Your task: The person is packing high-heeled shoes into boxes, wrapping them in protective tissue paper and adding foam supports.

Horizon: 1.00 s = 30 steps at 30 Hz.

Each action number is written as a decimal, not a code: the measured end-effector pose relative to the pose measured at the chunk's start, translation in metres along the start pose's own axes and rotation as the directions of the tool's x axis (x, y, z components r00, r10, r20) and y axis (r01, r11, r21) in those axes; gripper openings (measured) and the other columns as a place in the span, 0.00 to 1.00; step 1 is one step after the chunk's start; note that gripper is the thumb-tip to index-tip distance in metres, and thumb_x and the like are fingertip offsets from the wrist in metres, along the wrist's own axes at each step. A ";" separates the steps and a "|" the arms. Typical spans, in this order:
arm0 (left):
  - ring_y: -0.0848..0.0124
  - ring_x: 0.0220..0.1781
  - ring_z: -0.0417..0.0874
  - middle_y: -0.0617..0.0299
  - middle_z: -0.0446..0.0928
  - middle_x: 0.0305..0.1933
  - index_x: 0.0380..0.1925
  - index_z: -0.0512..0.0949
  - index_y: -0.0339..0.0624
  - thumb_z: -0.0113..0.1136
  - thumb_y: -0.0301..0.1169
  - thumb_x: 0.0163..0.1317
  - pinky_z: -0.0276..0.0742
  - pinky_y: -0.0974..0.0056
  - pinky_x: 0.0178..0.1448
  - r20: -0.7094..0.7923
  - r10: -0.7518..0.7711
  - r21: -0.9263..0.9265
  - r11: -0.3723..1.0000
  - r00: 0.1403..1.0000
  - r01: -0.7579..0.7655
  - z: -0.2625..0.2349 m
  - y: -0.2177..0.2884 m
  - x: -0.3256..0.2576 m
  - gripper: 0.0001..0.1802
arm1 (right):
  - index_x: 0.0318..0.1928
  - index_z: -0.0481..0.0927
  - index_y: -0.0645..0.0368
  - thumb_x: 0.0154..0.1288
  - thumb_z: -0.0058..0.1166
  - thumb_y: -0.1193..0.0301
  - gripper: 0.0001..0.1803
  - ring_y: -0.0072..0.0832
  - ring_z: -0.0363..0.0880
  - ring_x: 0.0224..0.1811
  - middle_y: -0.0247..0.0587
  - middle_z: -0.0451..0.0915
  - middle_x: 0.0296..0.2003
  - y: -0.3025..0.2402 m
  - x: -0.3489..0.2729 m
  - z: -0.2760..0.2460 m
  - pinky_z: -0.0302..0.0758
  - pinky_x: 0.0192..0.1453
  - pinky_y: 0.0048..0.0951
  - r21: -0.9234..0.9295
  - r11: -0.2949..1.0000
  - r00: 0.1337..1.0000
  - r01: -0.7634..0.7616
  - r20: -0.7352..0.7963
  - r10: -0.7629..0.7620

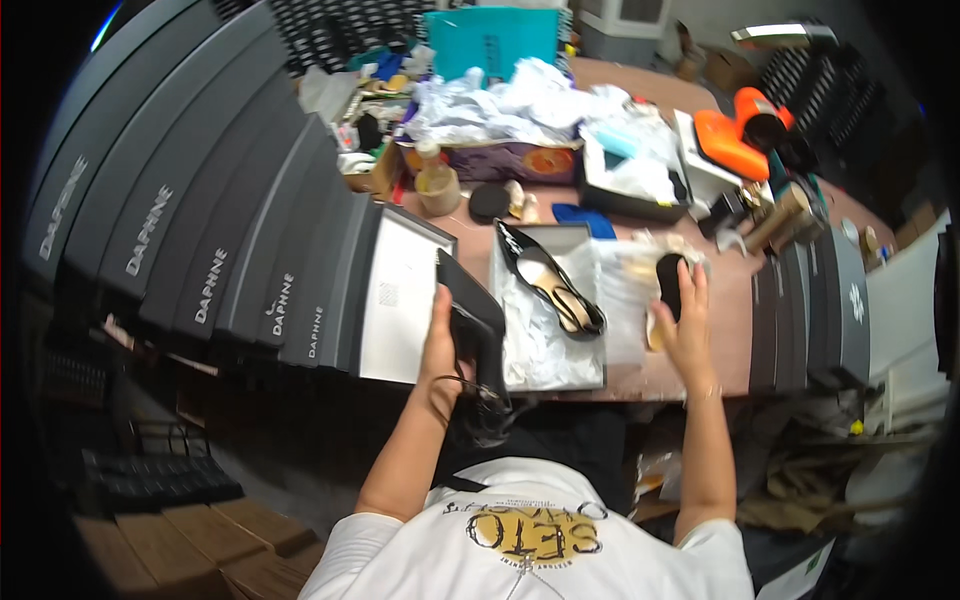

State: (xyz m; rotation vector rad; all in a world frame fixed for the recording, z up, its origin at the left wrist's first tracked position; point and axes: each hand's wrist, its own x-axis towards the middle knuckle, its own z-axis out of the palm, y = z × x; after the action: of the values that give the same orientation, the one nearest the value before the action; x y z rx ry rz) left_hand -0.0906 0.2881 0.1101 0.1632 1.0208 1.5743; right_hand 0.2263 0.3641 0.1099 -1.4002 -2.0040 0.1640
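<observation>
- Black high-heeled shoe (478, 335) is in the left hand (440, 340), held over the tabletop (720, 310) edge beside the open shoebox (545, 370); the grip is clenched around it.
- Its mate (550, 280) already lies on the white tissue inside that shoebox.
- Packing seems half done; placing the held shoe calls for turning it alongside its mate.
- Right hand (685, 325) is released, fingers spread, resting on a clear plastic bag (630, 290) near a dark insole (670, 280).

Left hand (438, 335) gripping, right hand (685, 322) spread flat.
</observation>
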 end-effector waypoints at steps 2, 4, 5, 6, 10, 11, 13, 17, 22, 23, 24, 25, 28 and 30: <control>0.74 0.46 0.78 0.62 0.73 0.55 0.65 0.60 0.42 0.56 0.53 0.65 0.76 0.65 0.52 0.100 0.090 0.099 0.990 0.991 -0.100 0.002 -0.001 -0.008 0.37 | 0.72 0.52 0.59 0.58 0.63 0.71 0.45 0.50 0.59 0.70 0.62 0.59 0.67 -0.065 -0.004 0.007 0.61 0.69 0.42 0.422 0.904 0.981 0.061 0.144 -0.134; 0.72 0.58 0.71 0.58 0.66 0.62 0.70 0.51 0.40 0.57 0.48 0.65 0.68 0.66 0.62 0.153 0.221 0.145 0.959 0.963 -0.243 0.017 -0.007 -0.013 0.42 | 0.74 0.44 0.57 0.58 0.62 0.74 0.49 0.44 0.66 0.65 0.60 0.64 0.64 -0.126 -0.026 0.032 0.66 0.64 0.39 0.710 0.680 0.885 -0.184 0.421 -0.200; 0.72 0.63 0.65 0.56 0.61 0.66 0.71 0.47 0.39 0.58 0.45 0.66 0.63 0.67 0.65 0.227 0.282 0.166 0.932 0.932 -0.322 0.021 -0.003 -0.020 0.43 | 0.74 0.41 0.56 0.59 0.60 0.77 0.50 0.41 0.72 0.60 0.59 0.68 0.61 -0.145 -0.036 0.042 0.71 0.60 0.37 0.723 0.597 0.795 -0.347 0.564 -0.222; 0.71 0.69 0.59 0.55 0.56 0.70 0.72 0.44 0.39 0.59 0.41 0.67 0.59 0.67 0.69 0.297 0.337 0.175 0.901 0.893 -0.398 0.025 0.000 -0.025 0.44 | 0.74 0.40 0.55 0.59 0.57 0.80 0.49 0.36 0.75 0.55 0.57 0.71 0.59 -0.147 -0.046 0.055 0.73 0.55 0.32 0.743 0.443 0.762 -0.501 0.622 -0.181; 0.67 0.59 0.75 0.55 0.73 0.58 0.61 0.68 0.32 0.51 0.34 0.71 0.71 0.61 0.64 0.319 0.210 0.188 0.942 0.924 -0.279 -0.050 0.005 -0.060 0.23 | 0.74 0.43 0.54 0.61 0.50 0.79 0.44 0.34 0.81 0.39 0.53 0.76 0.50 -0.130 -0.073 0.057 0.79 0.42 0.30 0.659 -0.057 0.659 -0.750 0.737 -0.149; 0.68 0.50 0.81 0.56 0.79 0.48 0.53 0.75 0.31 0.51 0.34 0.71 0.77 0.63 0.57 0.237 0.218 0.283 0.917 0.947 -0.282 -0.086 -0.001 -0.074 0.18 | 0.73 0.47 0.54 0.64 0.53 0.73 0.41 0.36 0.82 0.37 0.53 0.76 0.48 -0.135 -0.069 0.039 0.81 0.41 0.33 0.615 -0.093 0.622 -0.783 0.774 -0.122; 0.69 0.46 0.82 0.54 0.80 0.42 0.48 0.77 0.32 0.53 0.35 0.70 0.80 0.65 0.48 0.041 0.387 0.686 0.659 0.921 -0.308 -0.163 -0.033 -0.091 0.16 | 0.69 0.56 0.53 0.65 0.57 0.55 0.38 0.39 0.82 0.34 0.55 0.76 0.47 -0.111 -0.067 0.033 0.83 0.38 0.38 0.567 -0.202 0.601 -0.798 0.770 -0.215; 0.53 0.55 0.75 0.52 0.76 0.47 0.51 0.75 0.42 0.62 0.44 0.60 0.73 0.56 0.56 0.020 0.466 1.000 -0.029 0.885 -0.007 -0.224 -0.092 -0.103 0.24 | 0.65 0.62 0.52 0.66 0.52 0.47 0.34 0.37 0.80 0.33 0.53 0.75 0.47 -0.098 -0.081 0.037 0.82 0.40 0.37 0.700 -0.185 0.709 -0.690 0.705 0.020; 0.55 0.34 0.80 0.53 0.79 0.30 0.31 0.76 0.40 0.62 0.40 0.60 0.74 0.57 0.38 0.063 0.187 0.982 0.161 0.980 -0.094 -0.238 -0.075 -0.081 0.14 | 0.63 0.64 0.54 0.69 0.49 0.51 0.30 0.35 0.81 0.35 0.52 0.76 0.48 -0.101 -0.087 0.046 0.81 0.41 0.34 0.673 -0.307 0.706 -0.673 0.709 0.005; 0.57 0.30 0.80 0.54 0.79 0.27 0.29 0.76 0.39 0.62 0.39 0.60 0.74 0.58 0.36 0.070 0.130 0.973 0.210 0.989 -0.096 -0.240 -0.070 -0.085 0.13 | 0.63 0.64 0.54 0.69 0.49 0.51 0.30 0.35 0.81 0.35 0.52 0.76 0.48 -0.102 -0.088 0.045 0.81 0.41 0.33 0.679 -0.295 0.717 -0.672 0.697 -0.027; 0.70 0.27 0.77 0.59 0.77 0.23 0.27 0.76 0.38 0.61 0.38 0.62 0.71 0.63 0.33 0.114 0.060 0.931 0.342 0.992 -0.128 -0.241 -0.064 -0.096 0.13 | 0.63 0.64 0.54 0.69 0.49 0.51 0.30 0.35 0.81 0.35 0.51 0.76 0.48 -0.102 -0.090 0.045 0.81 0.40 0.33 0.694 -0.289 0.735 -0.660 0.676 -0.054; 0.78 0.25 0.70 0.66 0.73 0.20 0.27 0.76 0.38 0.61 0.38 0.62 0.68 0.67 0.32 0.198 -0.071 0.875 0.462 0.978 -0.144 -0.227 -0.053 -0.117 0.14 | 0.63 0.64 0.54 0.69 0.49 0.51 0.30 0.34 0.81 0.35 0.51 0.76 0.48 -0.100 -0.094 0.047 0.81 0.40 0.32 0.708 -0.286 0.750 -0.646 0.658 -0.067; 0.83 0.26 0.66 0.74 0.69 0.21 0.27 0.76 0.38 0.60 0.35 0.65 0.63 0.73 0.30 0.182 -0.375 0.850 0.525 0.909 0.046 -0.210 -0.036 -0.177 0.12 | 0.64 0.64 0.54 0.69 0.49 0.51 0.30 0.36 0.81 0.37 0.53 0.75 0.51 -0.093 -0.102 0.043 0.83 0.40 0.32 0.690 -0.248 0.724 -0.679 0.686 -0.074; 0.84 0.27 0.66 0.74 0.70 0.22 0.28 0.76 0.37 0.60 0.34 0.65 0.64 0.73 0.30 0.252 -0.418 0.793 0.607 0.873 0.062 -0.197 -0.032 -0.194 0.12 | 0.64 0.65 0.55 0.70 0.48 0.51 0.30 0.36 0.81 0.37 0.53 0.75 0.52 -0.094 -0.105 0.047 0.83 0.40 0.31 0.679 -0.249 0.714 -0.690 0.695 -0.086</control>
State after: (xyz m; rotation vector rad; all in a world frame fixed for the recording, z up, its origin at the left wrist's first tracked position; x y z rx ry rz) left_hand -0.1296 0.0185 0.0507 0.8831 1.2443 0.6944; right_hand 0.1451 0.2467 0.0702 -0.6164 -0.8261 2.1540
